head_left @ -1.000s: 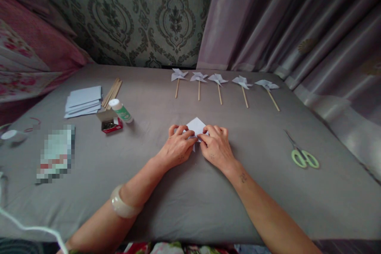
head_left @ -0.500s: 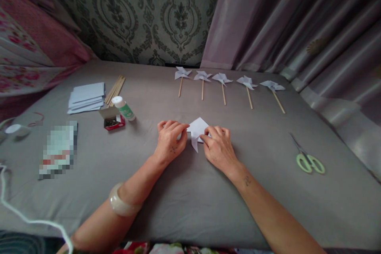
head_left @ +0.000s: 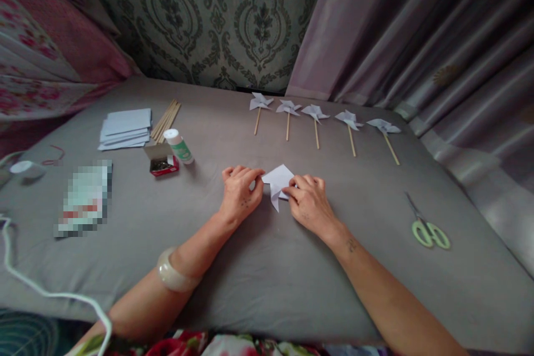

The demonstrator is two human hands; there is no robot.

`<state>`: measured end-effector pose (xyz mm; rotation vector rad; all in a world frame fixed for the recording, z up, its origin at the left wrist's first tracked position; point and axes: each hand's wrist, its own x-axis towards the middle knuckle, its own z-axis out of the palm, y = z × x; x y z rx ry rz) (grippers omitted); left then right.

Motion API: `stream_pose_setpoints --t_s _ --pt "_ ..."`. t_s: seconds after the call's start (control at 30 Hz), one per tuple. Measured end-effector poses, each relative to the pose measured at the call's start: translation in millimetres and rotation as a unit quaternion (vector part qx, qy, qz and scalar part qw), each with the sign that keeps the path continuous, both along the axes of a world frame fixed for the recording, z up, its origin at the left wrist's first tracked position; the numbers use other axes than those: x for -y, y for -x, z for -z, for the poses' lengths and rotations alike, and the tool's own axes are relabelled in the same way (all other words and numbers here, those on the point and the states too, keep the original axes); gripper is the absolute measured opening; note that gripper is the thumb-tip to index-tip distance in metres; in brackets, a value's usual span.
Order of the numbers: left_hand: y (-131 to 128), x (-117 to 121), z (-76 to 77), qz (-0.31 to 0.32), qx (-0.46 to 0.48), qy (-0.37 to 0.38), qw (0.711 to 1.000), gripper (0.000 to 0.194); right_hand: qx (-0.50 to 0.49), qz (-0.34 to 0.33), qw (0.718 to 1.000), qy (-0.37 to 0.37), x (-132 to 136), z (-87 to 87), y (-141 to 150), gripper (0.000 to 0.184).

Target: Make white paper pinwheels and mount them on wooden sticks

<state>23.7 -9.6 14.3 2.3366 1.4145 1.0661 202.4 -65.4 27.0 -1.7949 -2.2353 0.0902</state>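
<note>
A small white paper piece (head_left: 280,176), partly folded with one pointed flap hanging toward me, lies between my hands in the middle of the table. My left hand (head_left: 242,188) pinches its left corner between thumb and index finger. On the other side, my right hand (head_left: 309,196) grips the paper's lower right part, and the fingertips hide some of that edge. Behind my hands, several white paper pinwheels (head_left: 316,114) on wooden sticks lie in a row.
On the left are a paper stack (head_left: 125,129), wooden sticks (head_left: 166,121), a glue stick (head_left: 179,147) and an opened red box (head_left: 164,166) of small metal pieces. Green-handled scissors (head_left: 429,232) lie to the right. A white cord (head_left: 50,292) runs along the lower left.
My left hand has moved left from the paper's middle to its left corner, uncovering the pointed flap. My right hand stays on the right side. The view has shifted slightly.
</note>
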Motion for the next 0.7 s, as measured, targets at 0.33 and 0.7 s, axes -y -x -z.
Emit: stream_pose_setpoints --t_s 0.33,0.7 --pt "1 -1 -0.1 0.027 -0.05 0.043 0.997 0.024 0.018 0.004 0.997 0.074 -22 -17.5 1 0.028" --pt "-1 5 -7.5 0.014 -0.041 0.088 0.995 0.023 -0.395 0.132 0.908 0.047 -19 2.8 -36 0.026"
